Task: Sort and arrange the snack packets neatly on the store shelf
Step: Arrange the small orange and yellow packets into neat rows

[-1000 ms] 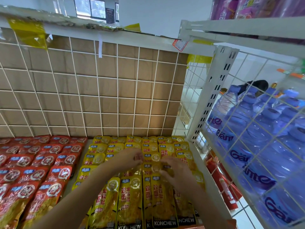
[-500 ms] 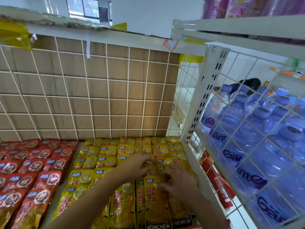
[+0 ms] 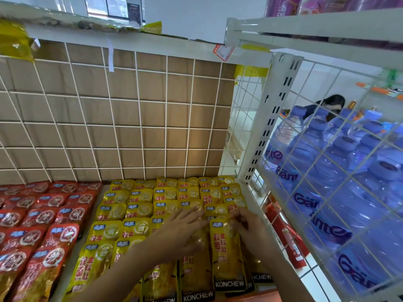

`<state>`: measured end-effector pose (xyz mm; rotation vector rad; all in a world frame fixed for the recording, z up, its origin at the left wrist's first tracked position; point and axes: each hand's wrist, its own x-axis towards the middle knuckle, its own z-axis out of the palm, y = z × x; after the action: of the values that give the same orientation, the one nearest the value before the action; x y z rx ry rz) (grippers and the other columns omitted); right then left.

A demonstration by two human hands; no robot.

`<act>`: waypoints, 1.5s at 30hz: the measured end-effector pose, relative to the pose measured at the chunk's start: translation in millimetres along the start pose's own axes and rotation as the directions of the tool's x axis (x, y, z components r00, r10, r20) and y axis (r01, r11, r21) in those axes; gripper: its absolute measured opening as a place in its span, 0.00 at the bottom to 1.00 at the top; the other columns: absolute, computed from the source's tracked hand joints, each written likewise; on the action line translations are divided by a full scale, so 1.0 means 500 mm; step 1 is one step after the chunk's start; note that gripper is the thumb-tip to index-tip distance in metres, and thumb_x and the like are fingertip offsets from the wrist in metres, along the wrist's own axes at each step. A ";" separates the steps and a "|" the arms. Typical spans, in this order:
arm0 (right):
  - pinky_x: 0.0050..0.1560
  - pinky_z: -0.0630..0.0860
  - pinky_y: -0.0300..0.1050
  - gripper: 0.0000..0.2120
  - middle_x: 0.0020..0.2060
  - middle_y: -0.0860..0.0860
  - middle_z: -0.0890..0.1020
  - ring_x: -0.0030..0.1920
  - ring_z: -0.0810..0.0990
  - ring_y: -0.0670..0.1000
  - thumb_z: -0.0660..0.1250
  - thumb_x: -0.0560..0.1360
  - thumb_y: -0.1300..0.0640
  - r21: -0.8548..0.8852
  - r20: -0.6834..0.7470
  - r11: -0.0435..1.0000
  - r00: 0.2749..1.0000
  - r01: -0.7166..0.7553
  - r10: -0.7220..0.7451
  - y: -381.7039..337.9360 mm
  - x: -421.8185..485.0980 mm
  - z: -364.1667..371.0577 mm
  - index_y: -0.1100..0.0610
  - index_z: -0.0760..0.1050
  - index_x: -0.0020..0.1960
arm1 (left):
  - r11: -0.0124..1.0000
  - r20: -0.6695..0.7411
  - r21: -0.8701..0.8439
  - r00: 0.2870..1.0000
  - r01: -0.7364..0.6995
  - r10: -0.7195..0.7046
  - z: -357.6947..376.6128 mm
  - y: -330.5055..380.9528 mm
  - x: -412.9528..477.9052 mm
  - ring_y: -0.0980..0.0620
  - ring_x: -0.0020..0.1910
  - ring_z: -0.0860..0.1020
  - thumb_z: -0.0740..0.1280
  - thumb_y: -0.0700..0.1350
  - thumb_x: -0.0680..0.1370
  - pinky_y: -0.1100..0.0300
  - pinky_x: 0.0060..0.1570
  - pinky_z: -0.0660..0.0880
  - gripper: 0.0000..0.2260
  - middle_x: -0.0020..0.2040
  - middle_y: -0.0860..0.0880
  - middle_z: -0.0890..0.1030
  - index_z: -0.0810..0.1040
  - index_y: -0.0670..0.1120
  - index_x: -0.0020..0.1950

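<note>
The right hand (image 3: 247, 231) pinches the top edge of a yellow packet (image 3: 226, 256) at the front right of the shelf (image 3: 65, 280). The left hand (image 3: 181, 231) lies flat, fingers straight, on the neighbouring yellow rows (image 3: 139, 209). Red packets (image 3: 43, 216) fill the left side, with a wire grid (image 3: 122, 118) behind.

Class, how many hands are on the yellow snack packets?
2. The left hand lies flat on the yellow snack packets; the right hand, beside it, pinches the top of one front packet. No others show.
</note>
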<state>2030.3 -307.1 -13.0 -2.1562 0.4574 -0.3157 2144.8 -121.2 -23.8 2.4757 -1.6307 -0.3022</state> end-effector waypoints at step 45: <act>0.45 0.70 0.39 0.07 0.43 0.42 0.74 0.44 0.73 0.43 0.65 0.74 0.45 -0.470 0.011 0.881 0.998 0.059 -0.061 -0.008 0.018 0.025 0.47 0.72 0.45 | 0.955 -0.157 -0.156 0.948 0.253 -0.277 -0.045 -0.082 0.216 0.50 0.64 0.70 0.61 0.48 0.80 0.55 0.63 0.66 0.15 0.64 0.49 0.74 0.72 0.50 0.66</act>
<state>2044.2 -299.8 -16.6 -2.6499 0.5098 -0.2618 2228.3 -203.8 -20.5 2.5354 -1.1701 -0.2081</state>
